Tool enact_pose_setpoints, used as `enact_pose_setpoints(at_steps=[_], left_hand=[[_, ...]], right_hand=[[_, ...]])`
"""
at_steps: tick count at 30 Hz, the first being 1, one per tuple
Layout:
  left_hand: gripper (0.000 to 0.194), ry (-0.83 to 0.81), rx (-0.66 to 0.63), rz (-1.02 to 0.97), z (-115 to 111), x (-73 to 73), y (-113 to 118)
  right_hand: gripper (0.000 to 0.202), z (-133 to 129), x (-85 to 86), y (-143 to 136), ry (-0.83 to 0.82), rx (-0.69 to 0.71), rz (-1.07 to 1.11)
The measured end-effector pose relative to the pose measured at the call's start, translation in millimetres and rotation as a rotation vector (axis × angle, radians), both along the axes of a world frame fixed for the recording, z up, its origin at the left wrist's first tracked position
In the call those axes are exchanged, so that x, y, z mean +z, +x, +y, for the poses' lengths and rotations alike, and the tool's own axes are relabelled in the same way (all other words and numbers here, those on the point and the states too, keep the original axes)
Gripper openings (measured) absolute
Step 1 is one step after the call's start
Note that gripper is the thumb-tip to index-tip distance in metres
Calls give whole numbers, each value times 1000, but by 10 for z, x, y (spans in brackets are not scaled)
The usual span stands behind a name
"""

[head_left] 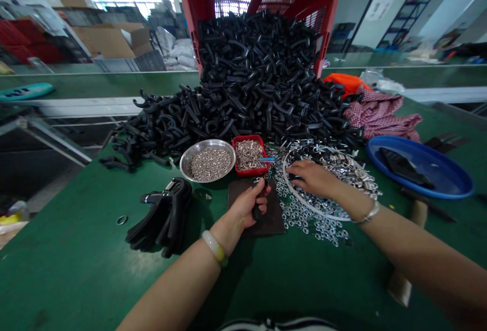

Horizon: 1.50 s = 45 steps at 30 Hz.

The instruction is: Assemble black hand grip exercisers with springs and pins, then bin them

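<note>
My left hand (253,203) is closed around a black plastic part (257,212), held upright over a dark square pad (273,218). My right hand (314,177) reaches over a white-rimmed round tray (304,201) of small metal pieces. Its fingers point left near the tray's inner left side, close to something black; whether they grip anything is too small to tell. Beyond the pad stand a red box (251,171) of metal pins and a metal bowl (185,167) of small silver parts. Loose metal rings (304,218) lie between pad and tray.
Black parts (251,92) spill from a tipped red crate (334,11) at the back. Assembled black pieces (163,219) lie left. On the right are a blue tray (449,161), a hammer (416,217) and a checked cloth (384,112).
</note>
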<state>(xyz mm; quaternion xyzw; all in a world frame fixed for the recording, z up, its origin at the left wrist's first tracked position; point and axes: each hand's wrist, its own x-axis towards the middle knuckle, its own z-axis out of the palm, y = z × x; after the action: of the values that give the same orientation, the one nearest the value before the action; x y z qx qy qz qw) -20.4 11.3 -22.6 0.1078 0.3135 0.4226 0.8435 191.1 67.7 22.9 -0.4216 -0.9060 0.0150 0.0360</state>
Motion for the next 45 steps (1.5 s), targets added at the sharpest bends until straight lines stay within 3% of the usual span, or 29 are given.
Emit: enact_pose_setpoints(at_steps=[3,5,8,11,14,17,20,24,28,31,35,39,42,45], left_hand=[[28,-2,0,-34,-8,-7,-22],[27,-9,-9,-94,-10,-19,-45],[27,-25,-21,-200,-9,-33,-67],[27,-43,-29,-272,-10,-37,-62],[28,-58,-27,-285,-18,-34,-54],[27,-61,-11,-263,-24,-29,-65],[27,-62,5,-232,-24,-15,-70],[26,-76,6,-206,-23,4,-31],[27,-70,-42,-246,-32,0,10],[29,-46,-55,-297,-53,-5,4],[34,-11,-55,-271,-113,-11,-37],[40,40,-29,-87,-171,-7,-84],[42,131,-33,32,-172,8,-143],[47,325,-84,87,-147,16,-217]], right_hand=[[22,54,9,-103,-12,-39,-83],[21,54,79,-113,41,-98,1],[23,-89,192,-191,66,-181,373],[29,-343,215,-403,-67,-155,744],[30,-488,159,-557,-76,-133,884],[30,-394,86,-426,69,-255,899],[29,-176,25,-86,233,-409,735],[27,-122,23,129,311,-476,641],[28,-432,69,-185,139,-313,855],[27,-619,71,-464,63,-160,850],[23,-708,93,-630,224,-44,725],[23,-856,200,-718,378,174,520],[26,-1002,264,-789,495,183,417],[28,-1093,258,-836,527,180,341]])
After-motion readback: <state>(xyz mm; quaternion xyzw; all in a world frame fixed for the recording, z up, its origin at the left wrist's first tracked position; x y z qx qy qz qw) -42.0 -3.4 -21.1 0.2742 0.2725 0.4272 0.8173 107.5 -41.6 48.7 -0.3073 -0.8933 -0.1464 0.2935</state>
